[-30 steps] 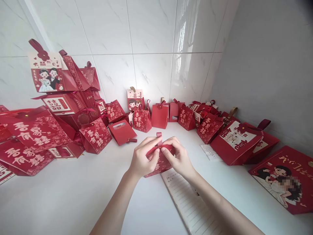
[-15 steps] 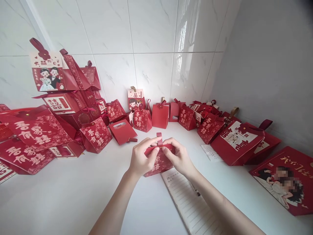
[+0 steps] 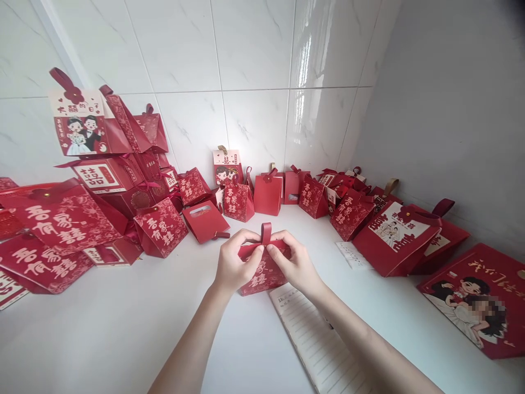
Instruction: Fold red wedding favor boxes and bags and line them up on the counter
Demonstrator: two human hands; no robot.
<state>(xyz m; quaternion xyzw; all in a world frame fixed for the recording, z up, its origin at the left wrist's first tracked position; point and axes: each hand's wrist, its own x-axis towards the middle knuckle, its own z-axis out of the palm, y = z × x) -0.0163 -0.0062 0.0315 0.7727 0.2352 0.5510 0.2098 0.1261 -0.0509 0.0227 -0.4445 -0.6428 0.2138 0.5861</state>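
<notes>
A small red gift box (image 3: 262,273) with pale characters stands on the white tabletop (image 3: 115,328) in front of me. My left hand (image 3: 233,265) pinches the left side of its folded top. My right hand (image 3: 293,265) pinches the right side. A red ribbon loop (image 3: 266,232) sticks up between my fingertips. Both hands are closed on the box's top flaps, and the box's lower front shows between my wrists.
A lined notebook (image 3: 320,345) lies under my right forearm. Several red gift boxes and bags are piled at the left (image 3: 61,219), lined along the tiled back wall (image 3: 268,191) and spread at the right (image 3: 402,235). A flat red bag (image 3: 476,298) lies far right.
My fingers have drawn the box's top flaps together, and the ribbon loop now stands straight up. The box has shifted slightly to the left.
</notes>
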